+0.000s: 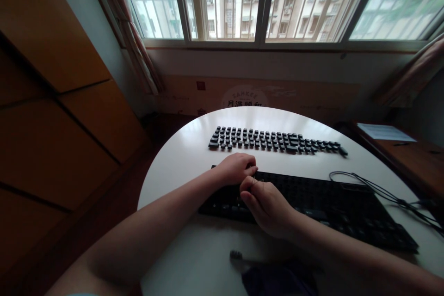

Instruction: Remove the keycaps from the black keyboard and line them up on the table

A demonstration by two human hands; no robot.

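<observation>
Evidently the keyboard (333, 199) was the thing being worked on; it stretched from the centre of the frame toward the lower right, its left part under both hands. Handling it well seemed to call for a light, steady grip on the thin wire (262, 185), any pull made straight up rather than sideways, and the other hand close by to steady small parts.

The right hand (267, 201) extended from the lower right, pointing up and left, its fingers clasped about the wire. The left hand (237, 169) reached from the lower left, arm long, wrist bent; its fingers were curled in, but I could not tell whether they pinched anything, nor whether the two hands touched.

Beyond them, above the middle of the frame, keycaps (267, 140) lay in rows on the white surface (183, 148). A cable (402, 203) looped at the right, and a brush (236, 255) lay at bottom centre beside a dark purple cloth (277, 280).
</observation>
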